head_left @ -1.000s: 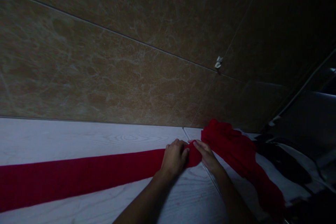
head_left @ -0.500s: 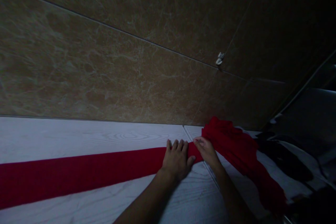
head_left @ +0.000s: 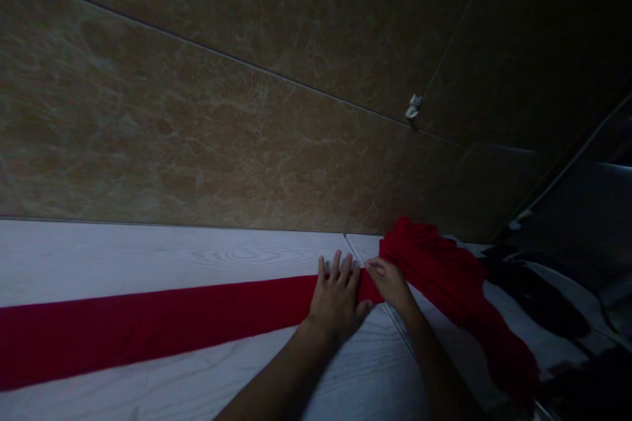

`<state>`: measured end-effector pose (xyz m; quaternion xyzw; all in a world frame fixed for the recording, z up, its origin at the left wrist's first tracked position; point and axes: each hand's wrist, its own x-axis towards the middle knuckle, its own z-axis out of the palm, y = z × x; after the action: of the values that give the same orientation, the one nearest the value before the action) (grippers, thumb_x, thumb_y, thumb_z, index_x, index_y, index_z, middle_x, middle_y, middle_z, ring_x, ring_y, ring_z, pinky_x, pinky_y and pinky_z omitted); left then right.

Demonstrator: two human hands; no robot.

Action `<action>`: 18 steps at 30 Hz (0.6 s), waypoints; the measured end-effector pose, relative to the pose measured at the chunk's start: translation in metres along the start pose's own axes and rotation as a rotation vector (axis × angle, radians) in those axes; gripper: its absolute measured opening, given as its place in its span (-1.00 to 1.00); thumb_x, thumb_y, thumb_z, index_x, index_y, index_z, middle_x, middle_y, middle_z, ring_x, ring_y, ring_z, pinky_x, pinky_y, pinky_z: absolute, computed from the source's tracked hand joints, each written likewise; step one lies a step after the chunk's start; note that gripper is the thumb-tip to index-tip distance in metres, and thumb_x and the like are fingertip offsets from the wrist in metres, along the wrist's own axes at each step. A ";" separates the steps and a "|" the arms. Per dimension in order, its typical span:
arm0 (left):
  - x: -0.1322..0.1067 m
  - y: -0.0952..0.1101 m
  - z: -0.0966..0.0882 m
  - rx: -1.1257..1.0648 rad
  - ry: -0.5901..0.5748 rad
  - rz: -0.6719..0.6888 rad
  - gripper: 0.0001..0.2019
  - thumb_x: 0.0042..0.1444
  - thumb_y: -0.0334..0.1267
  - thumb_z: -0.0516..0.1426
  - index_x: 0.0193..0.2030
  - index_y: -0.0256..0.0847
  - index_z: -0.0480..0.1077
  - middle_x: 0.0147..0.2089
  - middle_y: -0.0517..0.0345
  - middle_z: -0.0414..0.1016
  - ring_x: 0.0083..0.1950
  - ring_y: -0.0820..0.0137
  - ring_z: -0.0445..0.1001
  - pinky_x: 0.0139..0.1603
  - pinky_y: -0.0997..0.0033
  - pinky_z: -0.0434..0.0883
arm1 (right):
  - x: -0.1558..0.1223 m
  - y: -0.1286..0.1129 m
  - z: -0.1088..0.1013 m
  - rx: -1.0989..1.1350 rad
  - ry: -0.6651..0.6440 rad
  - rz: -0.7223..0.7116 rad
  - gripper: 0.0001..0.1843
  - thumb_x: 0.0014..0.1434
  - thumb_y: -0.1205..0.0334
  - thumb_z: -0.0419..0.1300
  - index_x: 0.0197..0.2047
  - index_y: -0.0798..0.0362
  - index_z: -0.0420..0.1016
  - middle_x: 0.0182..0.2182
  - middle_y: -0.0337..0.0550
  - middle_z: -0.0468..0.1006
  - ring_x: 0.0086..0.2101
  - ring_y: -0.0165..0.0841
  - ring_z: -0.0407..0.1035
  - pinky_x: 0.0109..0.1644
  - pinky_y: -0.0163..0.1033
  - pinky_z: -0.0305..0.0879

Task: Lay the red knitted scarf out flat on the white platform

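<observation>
A long red cloth (head_left: 148,322) lies folded into a narrow flat strip across the pale wood-grain surface (head_left: 148,256), running from the left edge to the middle. My left hand (head_left: 338,299) lies flat on the strip's right end, fingers stretched out and slightly spread. Just to its right, my right hand (head_left: 392,283) pinches the red fabric with curled fingers. Beyond that hand the same cloth is bunched in a loose heap (head_left: 444,276) that trails toward the lower right.
A brown marbled tiled wall (head_left: 247,112) rises right behind the surface, with a small white clip (head_left: 412,107) on a grout line. Dark cloth with white patches (head_left: 533,302) lies at the right. The scene is dim.
My left hand has gone from curled on the cloth to lying flat with fingers extended, sliding slightly right. My right hand stays pinched on the fabric.
</observation>
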<state>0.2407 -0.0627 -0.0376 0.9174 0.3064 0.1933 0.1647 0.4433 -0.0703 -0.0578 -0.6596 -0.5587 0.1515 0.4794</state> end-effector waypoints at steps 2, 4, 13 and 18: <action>-0.001 0.002 0.000 0.005 0.005 0.004 -0.29 0.32 0.13 -0.09 0.48 -0.26 0.04 0.56 -0.09 -0.17 0.57 0.02 -0.37 0.49 -0.30 -0.40 | 0.000 0.003 -0.001 -0.025 0.017 -0.007 -0.68 0.07 -0.11 0.21 -0.35 -0.02 0.52 -0.36 -0.05 0.66 -0.27 -0.12 0.56 -0.16 -0.07 0.43; -0.001 0.004 0.001 0.007 -0.025 -0.037 -0.31 0.34 0.10 -0.11 0.48 -0.27 0.05 0.54 -0.11 -0.11 0.56 0.01 -0.31 0.49 -0.30 -0.38 | 0.000 0.007 -0.002 -0.075 0.039 -0.010 -0.68 0.08 -0.10 0.19 -0.34 -0.01 0.53 -0.34 -0.03 0.67 -0.27 -0.10 0.56 -0.13 -0.05 0.43; 0.001 0.004 0.006 0.013 -0.071 -0.101 -0.31 0.33 0.09 -0.13 0.47 -0.29 0.09 0.52 -0.16 -0.03 0.54 -0.11 -0.16 0.46 -0.37 -0.27 | 0.000 -0.011 -0.003 -0.419 0.092 -0.176 -0.67 0.22 0.11 0.05 -0.21 0.00 0.62 -0.21 0.06 0.62 -0.17 -0.10 0.47 0.01 0.01 0.37; 0.000 0.005 0.005 0.021 -0.084 -0.093 -0.33 0.33 0.04 -0.12 0.46 -0.31 0.09 0.51 -0.17 0.02 0.54 -0.12 -0.16 0.46 -0.39 -0.30 | -0.006 -0.029 0.017 -0.350 -0.210 -0.317 -0.54 0.37 0.05 -0.04 0.21 -0.09 0.49 0.24 -0.08 0.43 0.24 -0.17 0.26 0.38 0.04 0.05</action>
<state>0.2458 -0.0675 -0.0397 0.9112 0.3434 0.1434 0.1767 0.4112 -0.0704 -0.0451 -0.6173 -0.7196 0.0433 0.3150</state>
